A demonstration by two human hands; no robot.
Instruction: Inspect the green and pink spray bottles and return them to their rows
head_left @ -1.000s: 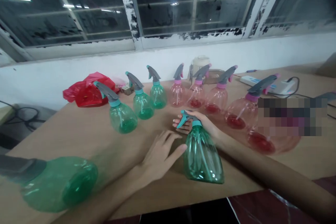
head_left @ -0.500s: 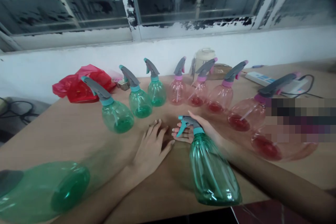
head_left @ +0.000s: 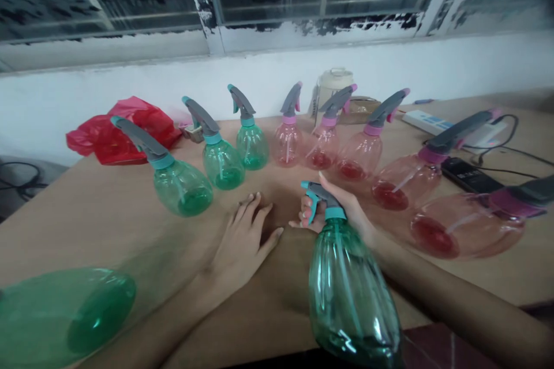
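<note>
Holding green spray bottle (head_left: pixel 352 294), right fingers (head_left: pixel 306 203) around trigger (head_left: pixel 313 207).

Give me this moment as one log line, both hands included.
Left hand: palm down, holding nothing; Right hand: grips green spray bottle by its sprayer head; Around: other green bottles left, pink bottles right

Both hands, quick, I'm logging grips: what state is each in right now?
Left hand: open, palm down, holding nothing.
Right hand: closed, holding a green spray bottle near its top.

There are five green spray bottles (head_left: pixel 350 294), five pink spray bottles (head_left: pixel 359 155), one red bag (head_left: pixel 130 132) and one phone (head_left: pixel 470 175).
</note>
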